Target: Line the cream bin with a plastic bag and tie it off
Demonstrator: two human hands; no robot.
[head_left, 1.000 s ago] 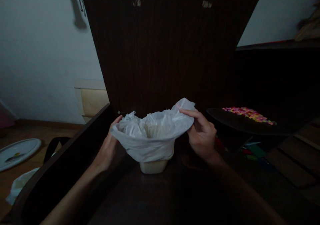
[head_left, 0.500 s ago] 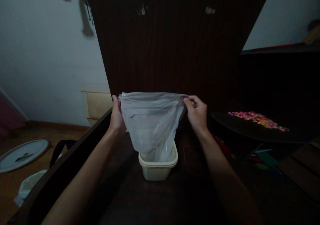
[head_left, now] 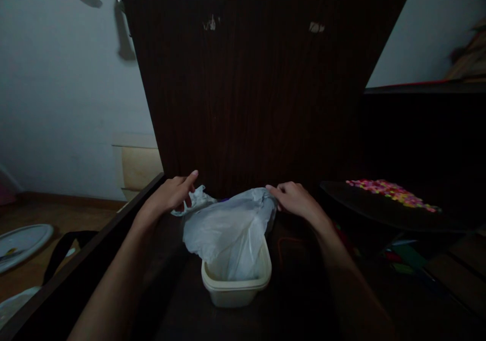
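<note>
A translucent whitish plastic bag (head_left: 224,227) droops over a small cream basket (head_left: 236,296), its lower part inside. My left hand (head_left: 169,195) is at the bag's crumpled left end, thumb and fingers apart, with one digit stretched toward the right. At the bag's upper right corner, my right hand (head_left: 294,198) pinches the rim with its fingertips. The bag's mouth sags, and folds hide most of the basket's inside and far rim. A bit of purple shows behind the bag's top edge.
The basket stands on a dark wooden surface (head_left: 178,300) with a tall dark panel (head_left: 246,103) behind. A raised ledge (head_left: 94,260) runs along the left. Small colourful pieces (head_left: 395,194) lie on a dark shelf at right. A white round lid (head_left: 25,245) is on the floor.
Both hands have come down, and the bag, stretched taut between them before, has slumped over the basket. My left hand's fingers have spread. The view has shifted slightly.
</note>
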